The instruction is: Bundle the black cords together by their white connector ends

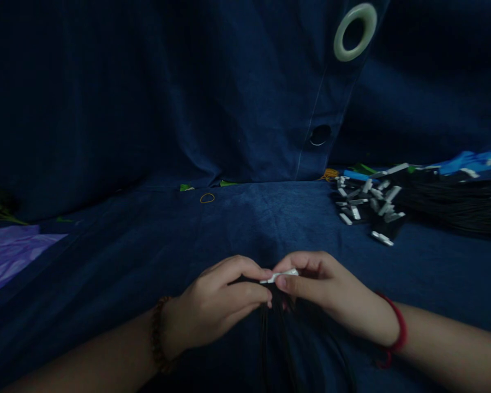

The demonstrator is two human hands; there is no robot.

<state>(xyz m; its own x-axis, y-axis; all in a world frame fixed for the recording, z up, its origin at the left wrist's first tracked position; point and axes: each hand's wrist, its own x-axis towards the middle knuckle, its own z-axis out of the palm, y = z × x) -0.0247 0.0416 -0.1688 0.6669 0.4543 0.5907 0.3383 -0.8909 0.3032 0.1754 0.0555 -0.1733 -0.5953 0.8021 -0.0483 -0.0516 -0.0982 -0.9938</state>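
Note:
In the lower middle of the head view, my right hand (325,278) pinches a small white connector (286,274) between thumb and fingers. My left hand (223,289) is closed at the connector's left end, its fingertips meeting there. Several thin black wires (284,349) hang down from the connector toward the bottom edge. The fingers partly hide the connector, and the light is dim, so its details are hard to make out.
At right lies a bundle of black cables (454,204) with several white connectors (382,238). Dark blue cloth (245,229) covers the surface and hangs behind. A rubber band (207,198) lies mid-surface; purple sheeting (12,251) is at left.

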